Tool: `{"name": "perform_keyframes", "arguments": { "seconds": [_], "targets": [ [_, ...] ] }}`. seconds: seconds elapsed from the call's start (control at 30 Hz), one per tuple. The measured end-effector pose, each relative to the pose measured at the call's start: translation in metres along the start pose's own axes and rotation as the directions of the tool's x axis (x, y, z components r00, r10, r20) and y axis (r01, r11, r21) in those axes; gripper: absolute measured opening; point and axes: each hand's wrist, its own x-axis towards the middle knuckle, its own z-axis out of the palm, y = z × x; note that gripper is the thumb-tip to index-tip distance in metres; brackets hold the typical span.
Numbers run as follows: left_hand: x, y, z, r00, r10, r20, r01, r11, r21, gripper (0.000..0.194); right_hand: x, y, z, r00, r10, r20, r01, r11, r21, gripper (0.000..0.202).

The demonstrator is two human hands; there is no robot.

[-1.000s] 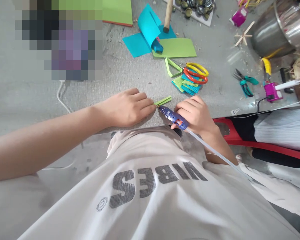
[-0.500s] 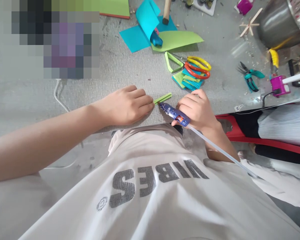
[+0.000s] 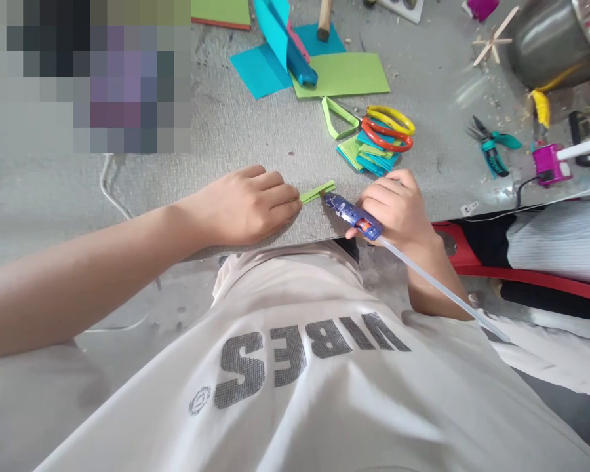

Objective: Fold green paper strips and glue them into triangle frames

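Observation:
My left hand (image 3: 258,204) rests on the table and pinches the near end of a narrow folded green paper strip (image 3: 318,191). My right hand (image 3: 392,204) grips a blue hot glue gun (image 3: 356,218), its nozzle at the strip's lower edge. I cannot tell whether the nozzle touches the paper. A long clear glue stick (image 3: 425,280) sticks out of the gun's back. Just beyond the hands lie a green paper triangle (image 3: 338,118), scissors with red and yellow handles (image 3: 391,128) and a pile of folded green and blue paper pieces (image 3: 368,157).
Blue paper (image 3: 261,71) and a green sheet (image 3: 347,75) lie farther back with a blue cutter (image 3: 302,71). Teal pliers (image 3: 494,147), a magenta glue gun (image 3: 551,164) and a metal pot (image 3: 553,46) are to the right. A white cable (image 3: 109,183) runs at left.
My right hand has drawn the glue gun to the right, its nozzle moving along the strip toward the far end. The green sheet at the back now lies flatter. My left hand stays in place.

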Motion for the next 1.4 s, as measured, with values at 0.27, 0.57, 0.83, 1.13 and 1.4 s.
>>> {"name": "perform_keyframes", "arguments": {
  "seconds": [0.27,0.57,0.83,1.13,1.4],
  "targets": [
    [0.005,0.004,-0.006,0.998,0.05,0.048,-0.053,0.996,0.067,0.029,-0.004,0.008,-0.005,1.0,-0.004,0.017,0.005,1.0,-0.031,0.079],
    [0.008,0.006,-0.015,0.986,0.139,0.089,-0.154,0.967,0.201,0.032,-0.006,0.013,-0.011,0.991,0.118,0.062,-0.123,0.988,0.092,0.084],
    [0.006,0.005,-0.016,0.988,0.147,0.05,-0.153,0.973,0.173,0.029,-0.02,0.019,-0.006,0.991,0.108,-0.082,-0.114,0.992,-0.063,0.083],
    [0.006,0.003,-0.018,0.987,0.155,0.033,-0.158,0.971,0.177,0.03,-0.061,0.084,-0.012,0.866,0.306,-0.395,-0.353,0.934,-0.051,0.085],
    [0.006,0.003,-0.018,0.987,0.151,0.054,-0.158,0.969,0.188,0.027,-0.047,0.198,-0.009,0.58,0.704,-0.411,-0.814,0.521,-0.256,0.073]
  ]
}}
